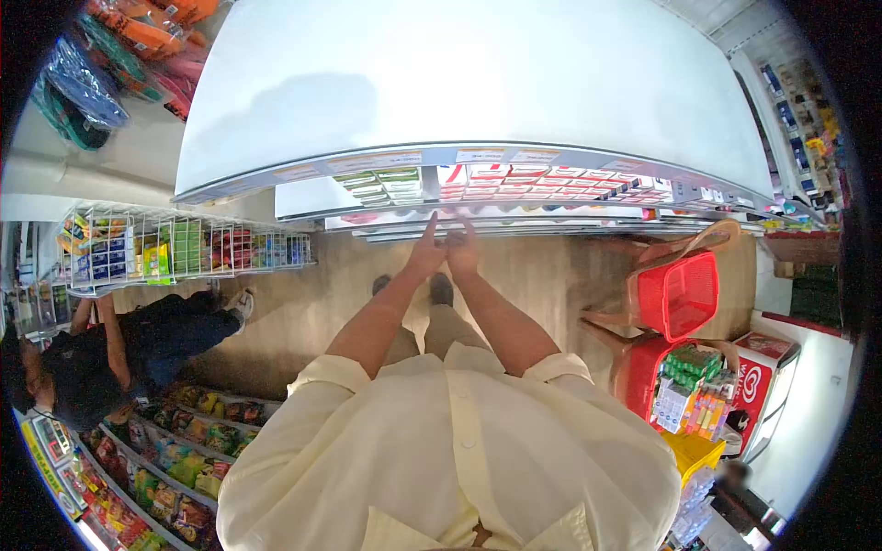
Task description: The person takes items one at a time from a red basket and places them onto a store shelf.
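Observation:
Both my hands reach forward, close together, at the front edges of a stack of white shelves (478,69). On my left hand (428,253), the index finger is stretched out toward a lower shelf edge. Beside it, my right hand (461,250) also has fingers extended to the shelf, blurred at the tips. Nothing shows in either hand. Just beyond the fingers, rows of small red and white boxes (542,181) and green and white boxes (381,186) fill the shelf below the top one. Whether the fingertips touch the shelf cannot be made out.
A wire rack (188,248) of packets stands at left, with a person (138,354) by it. At right are a red plastic basket (680,294) on a brown chair and a red and white freezer (763,376). Snack shelves (175,450) lie behind left.

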Action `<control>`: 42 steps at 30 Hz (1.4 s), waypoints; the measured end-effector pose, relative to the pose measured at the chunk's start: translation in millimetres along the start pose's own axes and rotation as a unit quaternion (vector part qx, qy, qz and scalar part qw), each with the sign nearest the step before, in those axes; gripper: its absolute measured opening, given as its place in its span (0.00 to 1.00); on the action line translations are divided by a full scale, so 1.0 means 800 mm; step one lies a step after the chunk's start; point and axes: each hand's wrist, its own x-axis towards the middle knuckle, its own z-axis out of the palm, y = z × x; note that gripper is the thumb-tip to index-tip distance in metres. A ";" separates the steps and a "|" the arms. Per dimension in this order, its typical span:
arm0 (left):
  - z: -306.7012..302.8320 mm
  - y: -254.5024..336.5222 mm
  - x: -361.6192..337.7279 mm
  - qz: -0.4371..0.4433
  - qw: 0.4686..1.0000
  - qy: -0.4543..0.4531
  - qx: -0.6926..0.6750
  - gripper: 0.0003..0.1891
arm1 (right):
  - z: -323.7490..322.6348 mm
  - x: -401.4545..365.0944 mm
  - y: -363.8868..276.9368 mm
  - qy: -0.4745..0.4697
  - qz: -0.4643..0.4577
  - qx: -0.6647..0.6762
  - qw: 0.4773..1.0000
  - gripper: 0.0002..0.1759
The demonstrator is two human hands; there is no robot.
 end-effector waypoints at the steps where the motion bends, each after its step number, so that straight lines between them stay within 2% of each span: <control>1: 0.004 -0.007 0.007 0.000 1.000 0.001 -0.002 0.39 | -0.001 0.002 -0.004 -0.001 0.000 -0.002 1.000 0.33; 4: 0.007 -0.004 0.020 0.016 1.000 0.013 0.008 0.41 | -0.002 0.011 -0.016 0.005 -0.022 0.000 1.000 0.37; 7: 0.010 -0.006 0.029 -0.004 0.999 0.001 0.045 0.39 | -0.010 0.020 -0.027 -0.058 0.090 0.049 0.993 0.41; 14: 0.017 -0.009 0.031 -0.004 0.999 0.011 0.035 0.39 | -0.015 0.025 -0.032 -0.069 0.130 0.057 0.988 0.40; 16: 0.019 -0.014 0.031 0.003 1.000 0.003 -0.015 0.39 | -0.017 0.025 -0.027 -0.072 0.102 0.011 0.992 0.38; 20: 0.027 -0.011 0.020 -0.017 1.000 0.015 0.011 0.38 | -0.033 0.025 0.010 -0.059 0.059 0.047 0.995 0.33; 22: 0.033 -0.019 0.007 -0.002 0.994 -0.006 -0.111 0.37 | -0.037 0.011 0.003 0.025 0.052 -0.010 0.998 0.27; 23: 0.034 -0.023 -0.005 0.016 0.989 0.011 -0.144 0.32 | -0.038 0.000 -0.006 0.118 -0.080 -0.169 0.975 0.23; 24: 0.035 -0.032 -0.017 0.018 0.989 0.013 -0.144 0.32 | -0.041 -0.001 -0.010 0.117 -0.083 -0.168 0.975 0.23; 26: 0.035 -0.063 -0.036 0.013 0.994 0.030 -0.107 0.27 | -0.047 0.004 -0.019 0.140 -0.101 -0.012 0.985 0.24; 27: 0.029 -0.077 -0.048 0.060 0.998 0.012 -0.013 0.25 | -0.043 0.002 -0.040 0.165 -0.127 -0.098 0.973 0.27; 28: 0.023 -0.095 -0.059 0.106 0.991 -0.006 0.082 0.24 | -0.041 0.003 -0.055 0.164 -0.131 -0.095 0.973 0.27; 30: 0.044 -0.213 -0.063 0.052 0.995 0.033 -0.080 0.20 | -0.039 0.006 -0.078 0.171 -0.116 -0.146 0.968 0.30; 31: 0.031 -0.201 -0.082 -0.018 0.999 0.027 -0.018 0.19 | -0.036 0.019 -0.064 0.188 -0.167 -0.137 0.958 0.33; 32: 0.017 -0.188 -0.101 -0.089 0.995 0.022 0.043 0.18 | -0.039 0.030 -0.051 0.187 -0.167 -0.134 0.959 0.33; 34: 0.012 -0.260 -0.114 -0.192 0.976 -0.034 -0.096 0.18 | -0.041 0.041 -0.049 0.185 -0.063 -0.220 0.956 0.33; 36: -0.007 -0.296 -0.142 -0.190 0.974 -0.025 -0.122 0.20 | -0.042 0.046 -0.055 0.168 -0.052 -0.205 0.963 0.30; 38: -0.022 -0.281 -0.155 -0.189 0.971 -0.020 -0.147 0.22 | -0.043 0.044 -0.066 0.155 -0.039 -0.190 0.969 0.27; 40: -0.043 -0.216 -0.181 -0.270 0.902 0.052 -0.333 0.20 | -0.045 0.038 -0.077 0.151 -0.101 -0.321 0.930 0.21; 41: -0.042 -0.232 -0.180 -0.272 0.901 0.051 -0.333 0.20 | -0.046 0.040 -0.073 0.151 -0.099 -0.322 0.930 0.21; 42: -0.038 -0.270 -0.177 -0.206 0.949 0.062 -0.229 0.19 | -0.048 0.045 -0.064 0.144 -0.076 -0.298 0.941 0.20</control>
